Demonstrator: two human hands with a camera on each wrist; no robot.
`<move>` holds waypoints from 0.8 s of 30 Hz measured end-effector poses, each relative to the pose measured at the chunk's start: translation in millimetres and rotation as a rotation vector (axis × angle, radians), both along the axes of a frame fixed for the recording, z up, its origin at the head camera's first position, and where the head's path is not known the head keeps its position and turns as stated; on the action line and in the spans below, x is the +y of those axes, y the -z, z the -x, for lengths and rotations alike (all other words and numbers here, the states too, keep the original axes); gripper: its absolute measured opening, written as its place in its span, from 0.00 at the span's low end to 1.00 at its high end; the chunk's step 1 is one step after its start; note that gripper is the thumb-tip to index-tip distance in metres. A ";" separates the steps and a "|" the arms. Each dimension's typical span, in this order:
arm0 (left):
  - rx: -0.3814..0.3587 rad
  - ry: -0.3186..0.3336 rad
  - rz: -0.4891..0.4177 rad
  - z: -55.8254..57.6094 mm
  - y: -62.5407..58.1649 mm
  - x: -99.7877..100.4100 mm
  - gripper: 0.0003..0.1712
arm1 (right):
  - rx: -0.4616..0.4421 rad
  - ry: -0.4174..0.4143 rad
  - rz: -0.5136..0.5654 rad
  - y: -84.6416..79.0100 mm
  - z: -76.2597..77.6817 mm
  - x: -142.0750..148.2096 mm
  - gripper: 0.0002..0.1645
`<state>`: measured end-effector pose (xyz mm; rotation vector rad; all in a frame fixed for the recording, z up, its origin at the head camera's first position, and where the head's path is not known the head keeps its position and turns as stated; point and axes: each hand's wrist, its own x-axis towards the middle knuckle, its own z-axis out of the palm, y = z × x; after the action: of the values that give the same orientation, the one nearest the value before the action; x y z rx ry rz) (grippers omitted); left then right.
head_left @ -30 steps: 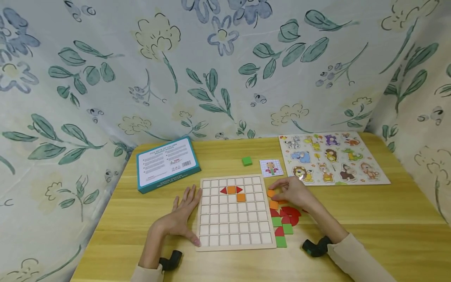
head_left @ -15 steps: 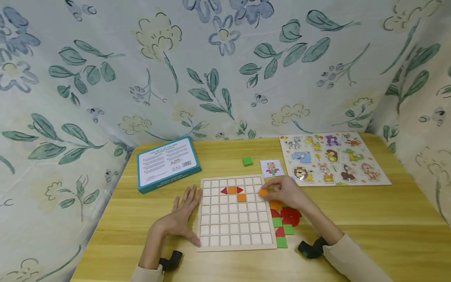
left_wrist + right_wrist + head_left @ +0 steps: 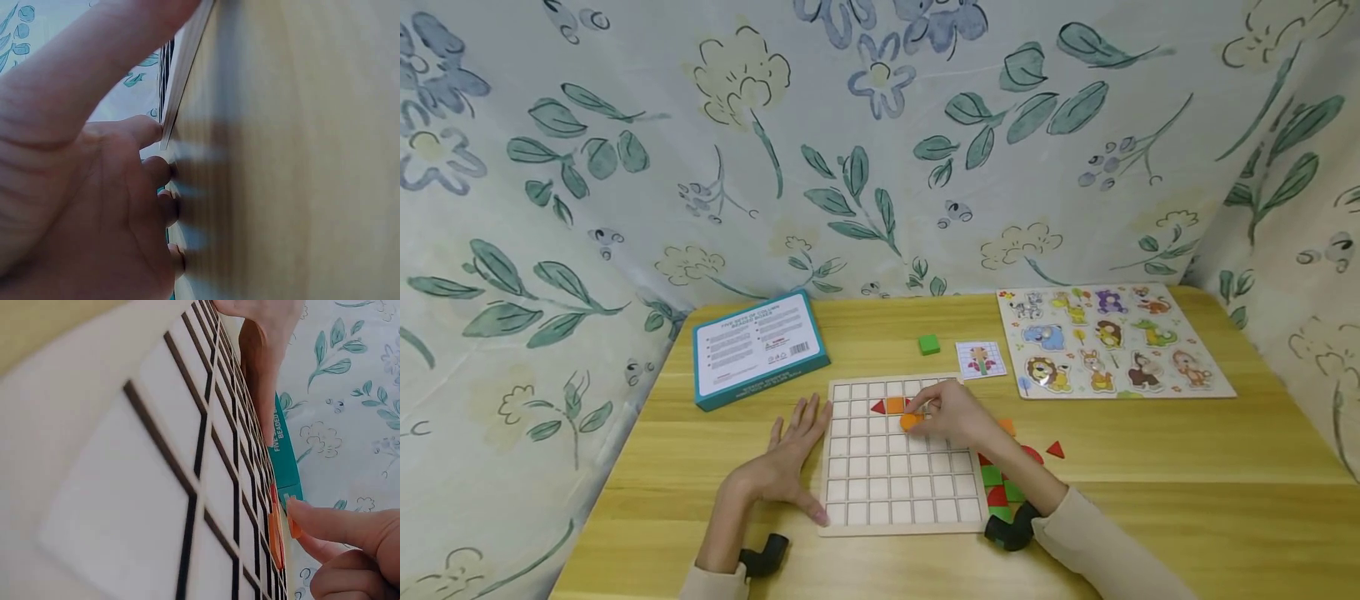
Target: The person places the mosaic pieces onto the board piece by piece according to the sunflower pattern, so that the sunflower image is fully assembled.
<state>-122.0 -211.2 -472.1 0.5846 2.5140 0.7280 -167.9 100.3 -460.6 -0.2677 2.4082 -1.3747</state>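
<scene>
A wooden grid board (image 3: 891,487) lies on the table. Along its left edge rests my left hand (image 3: 782,467), fingers spread and thumb at the near corner; the left wrist view shows the thumb and a fingertip at the board's edge (image 3: 187,69). Over the upper middle cells, my right hand (image 3: 953,415) pinches an orange tile (image 3: 909,422) between thumb and forefinger. In the right wrist view this tile (image 3: 294,515) is tilted, close above the board. An orange square (image 3: 896,405) with a red triangle (image 3: 878,407) at its left sits in the grid; neighbouring pieces are mostly hidden by my fingers.
Loose red, green and orange pieces (image 3: 992,476) lie by the board's right edge, partly under my forearm, with a red triangle (image 3: 1056,450) beyond. Behind the board are a green block (image 3: 928,344), a pattern card (image 3: 981,360), an animal puzzle (image 3: 1120,333) and a teal box (image 3: 762,350).
My right hand has taken the orange tile from the loose pieces and carried it left over the grid. A red triangle at the right has come into sight. My left hand stays put.
</scene>
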 end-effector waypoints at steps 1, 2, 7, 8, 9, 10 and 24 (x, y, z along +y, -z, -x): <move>0.000 0.000 0.000 0.0 -0.3 0.0 0.91 | 0.006 0.004 -0.009 0.1 0.1 -3.3 0.09; 0.002 0.000 -0.002 0.1 -0.5 -0.1 0.91 | 0.017 0.006 -0.022 0.3 0.0 -6.1 0.09; -0.001 0.000 -0.005 0.1 -1.8 0.3 0.91 | 0.034 0.027 -0.032 1.6 -0.6 -12.7 0.10; 0.001 -0.001 -0.005 0.1 -1.9 0.2 0.91 | 0.031 0.029 -0.023 2.1 -0.9 -12.7 0.10; 0.002 0.000 -0.003 0.1 -2.0 0.1 0.91 | 0.024 0.030 -0.013 2.5 -1.0 -12.5 0.10; 0.003 -0.001 0.000 0.1 -2.0 0.0 0.91 | 0.019 0.029 -0.003 2.9 -1.1 -12.2 0.10; -0.004 -0.003 -0.011 -1.0 -0.3 0.4 0.91 | -0.012 -0.004 0.058 7.4 1.5 -15.5 0.11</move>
<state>-121.0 -210.8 -471.8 0.5822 2.5096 0.7437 -169.3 84.8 -467.9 -0.2782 2.3598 -1.4419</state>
